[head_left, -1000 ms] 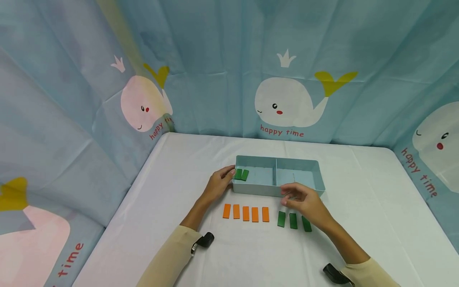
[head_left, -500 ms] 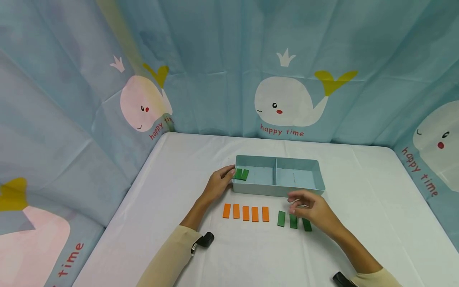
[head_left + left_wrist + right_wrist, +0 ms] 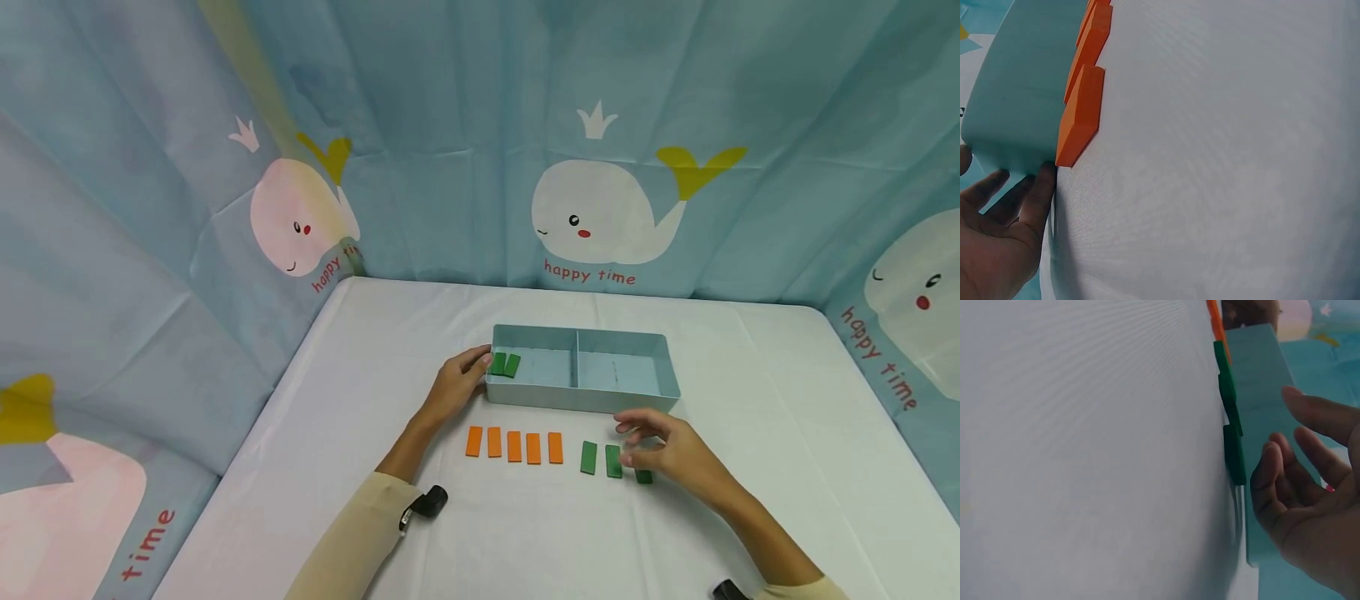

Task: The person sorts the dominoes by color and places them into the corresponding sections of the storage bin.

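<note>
My empty right hand [image 3: 671, 448], fingers parted before the box [image 3: 542, 396] (left hand [image 3: 452, 386] touching it, fingers extended), seems at pick-up: next, pinch a green tile [image 3: 613, 462].

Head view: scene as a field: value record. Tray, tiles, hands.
tray: blue, split by a divider
tiles in tray: two, green, left compartment
orange tiles: five, row in front of tray
green tiles on table: three, right of orange row
left hand: touching tray's left end
right hand: partly covering rightmost green tile, holding nothing
</note>
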A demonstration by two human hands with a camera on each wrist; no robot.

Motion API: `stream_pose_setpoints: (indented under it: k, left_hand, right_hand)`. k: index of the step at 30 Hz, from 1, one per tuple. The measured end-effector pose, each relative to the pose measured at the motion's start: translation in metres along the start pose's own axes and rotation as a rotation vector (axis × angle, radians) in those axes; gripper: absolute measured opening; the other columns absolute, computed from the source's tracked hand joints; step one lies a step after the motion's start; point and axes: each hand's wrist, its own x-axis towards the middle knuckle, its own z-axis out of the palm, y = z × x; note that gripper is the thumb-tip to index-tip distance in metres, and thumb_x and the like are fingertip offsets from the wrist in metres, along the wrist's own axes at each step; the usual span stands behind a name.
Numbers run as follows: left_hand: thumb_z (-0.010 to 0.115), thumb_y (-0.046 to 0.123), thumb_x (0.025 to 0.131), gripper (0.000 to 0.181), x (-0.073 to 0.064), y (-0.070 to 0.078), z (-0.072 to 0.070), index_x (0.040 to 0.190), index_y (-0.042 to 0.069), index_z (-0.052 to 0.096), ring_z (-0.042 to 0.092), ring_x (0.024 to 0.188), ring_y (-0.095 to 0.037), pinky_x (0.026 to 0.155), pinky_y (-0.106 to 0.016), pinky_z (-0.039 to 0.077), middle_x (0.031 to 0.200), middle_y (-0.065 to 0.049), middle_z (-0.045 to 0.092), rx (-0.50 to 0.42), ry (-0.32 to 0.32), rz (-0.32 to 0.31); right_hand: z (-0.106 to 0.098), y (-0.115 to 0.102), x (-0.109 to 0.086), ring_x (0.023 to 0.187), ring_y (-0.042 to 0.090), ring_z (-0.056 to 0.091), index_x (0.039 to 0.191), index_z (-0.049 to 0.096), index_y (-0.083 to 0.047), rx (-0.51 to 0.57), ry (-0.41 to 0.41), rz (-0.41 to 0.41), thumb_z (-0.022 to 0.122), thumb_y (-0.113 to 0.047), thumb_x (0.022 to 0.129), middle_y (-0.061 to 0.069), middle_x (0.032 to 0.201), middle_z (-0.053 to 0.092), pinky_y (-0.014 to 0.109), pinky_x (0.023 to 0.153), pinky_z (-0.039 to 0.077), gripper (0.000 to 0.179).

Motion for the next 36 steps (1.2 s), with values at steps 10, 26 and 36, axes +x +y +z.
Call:
stream_pose_setpoints:
  k: [10,26,36]
  left_hand:
    - [0.054,0.046,0.111,0.057,0.0,0.0,0.001,0.156,0.012,0.054,0.054,0.144,-0.029,0.111,-0.046,0.054,0.158,-0.01,0.055,0.024,0.005,0.004]
    - [0.054,0.046,0.111,0.056,-0.001,-0.001,0.001,0.156,0.012,0.054,0.055,0.143,-0.028,0.111,-0.045,0.054,0.158,-0.009,0.056,0.032,0.011,-0.009]
    - [0.054,0.046,0.111,0.056,-0.001,0.0,0.002,0.157,0.012,0.054,0.055,0.143,-0.029,0.109,-0.044,0.056,0.158,-0.01,0.055,0.026,0.013,-0.01]
  right_hand:
    - [-0.008,0.008,-0.006,0.106,0.023,0.061,0.137,0.067,-0.008,-0.094,0.016,0.021,0.092,-0.011,0.081,0.012,0.127,0.071,0.025,0.08,0.059,0.061]
    - [-0.014,0.011,-0.013,0.108,0.016,0.057,0.138,0.066,-0.008,-0.194,0.007,0.05,0.096,-0.011,0.075,0.009,0.128,0.071,0.024,0.081,0.059,0.069]
    - [-0.014,0.013,-0.016,0.108,0.018,0.056,0.141,0.064,-0.008,-0.203,-0.028,0.035,0.096,-0.004,0.071,0.013,0.131,0.065,0.024,0.075,0.058,0.077]
